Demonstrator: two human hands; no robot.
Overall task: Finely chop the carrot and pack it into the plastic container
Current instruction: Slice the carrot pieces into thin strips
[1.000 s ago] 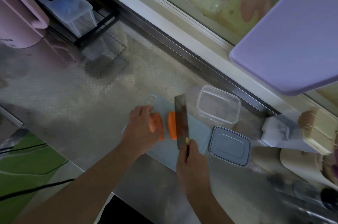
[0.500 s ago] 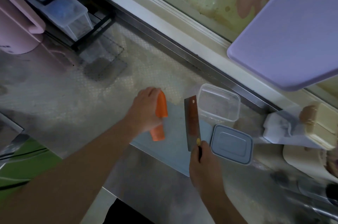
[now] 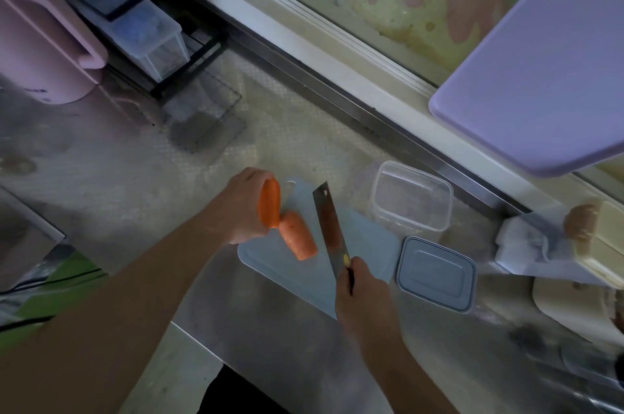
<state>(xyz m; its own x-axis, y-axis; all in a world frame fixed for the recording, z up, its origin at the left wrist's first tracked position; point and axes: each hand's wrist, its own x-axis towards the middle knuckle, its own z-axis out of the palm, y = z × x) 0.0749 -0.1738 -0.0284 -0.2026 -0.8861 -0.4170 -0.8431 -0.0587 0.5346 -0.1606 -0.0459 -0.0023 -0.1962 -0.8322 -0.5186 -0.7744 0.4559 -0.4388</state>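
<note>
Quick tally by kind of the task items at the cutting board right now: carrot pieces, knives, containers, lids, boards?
Carrot pieces: 2, one gripped by the left hand at, one lying on the board at
Knife: 1, held by the right hand
Clear plastic container: 1
Lid: 1
Cutting board: 1
Total: 6

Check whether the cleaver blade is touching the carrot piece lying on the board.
Apart. The head view shows a strip of bare cutting board between the cleaver and the lying carrot piece.
</note>
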